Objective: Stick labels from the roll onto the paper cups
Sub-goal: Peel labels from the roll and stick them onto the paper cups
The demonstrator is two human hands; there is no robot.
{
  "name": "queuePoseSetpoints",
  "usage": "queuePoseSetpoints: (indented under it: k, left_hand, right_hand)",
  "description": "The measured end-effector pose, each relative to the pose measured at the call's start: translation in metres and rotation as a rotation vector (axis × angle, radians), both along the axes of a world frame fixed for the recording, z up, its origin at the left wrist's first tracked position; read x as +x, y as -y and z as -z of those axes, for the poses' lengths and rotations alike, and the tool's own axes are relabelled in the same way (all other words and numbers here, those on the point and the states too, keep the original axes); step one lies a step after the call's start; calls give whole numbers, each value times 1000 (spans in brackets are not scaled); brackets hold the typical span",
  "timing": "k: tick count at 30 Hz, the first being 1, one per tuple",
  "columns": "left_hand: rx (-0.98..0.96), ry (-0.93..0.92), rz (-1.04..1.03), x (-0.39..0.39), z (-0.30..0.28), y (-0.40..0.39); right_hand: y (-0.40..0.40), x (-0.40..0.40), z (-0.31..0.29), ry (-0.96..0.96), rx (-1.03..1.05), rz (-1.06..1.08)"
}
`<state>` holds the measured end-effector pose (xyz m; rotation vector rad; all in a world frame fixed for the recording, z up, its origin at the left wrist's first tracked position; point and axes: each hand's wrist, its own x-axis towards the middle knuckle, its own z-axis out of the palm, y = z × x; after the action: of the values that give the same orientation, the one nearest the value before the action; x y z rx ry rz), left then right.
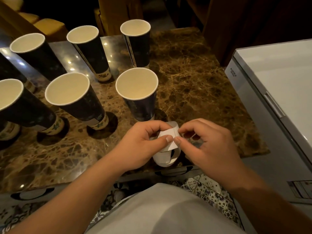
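Marble table (194, 85) carries everything; near its front edge the left hand (143, 146) and right hand (207, 146) both pinch a label (168, 133) on the roll (166, 157). Cups (137, 92) stand upright beyond, toward the left and back edges.

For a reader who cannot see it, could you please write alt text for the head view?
Both hands pinch a white label at the end of a label roll, left hand and right hand meeting over the near edge of a brown marble table. Upright, empty dark paper cups stand in rows beyond; a white appliance sits to the right.
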<state>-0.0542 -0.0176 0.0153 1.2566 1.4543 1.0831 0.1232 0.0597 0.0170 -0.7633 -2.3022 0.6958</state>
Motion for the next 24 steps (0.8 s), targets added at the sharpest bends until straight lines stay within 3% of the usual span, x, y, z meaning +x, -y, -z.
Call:
queuePoseSetpoints:
  k: [15, 20, 24]
  left_hand:
    - [86, -217, -27, 3, -3, 13]
    - [121, -250, -95, 7, -1, 15]
    - [72, -254, -157, 9, -1, 16]
  right_hand:
    - [15, -4, -1, 28, 40, 1]
    - [18, -6, 4, 75, 161, 95]
    - [14, -6, -2, -25, -43, 169]
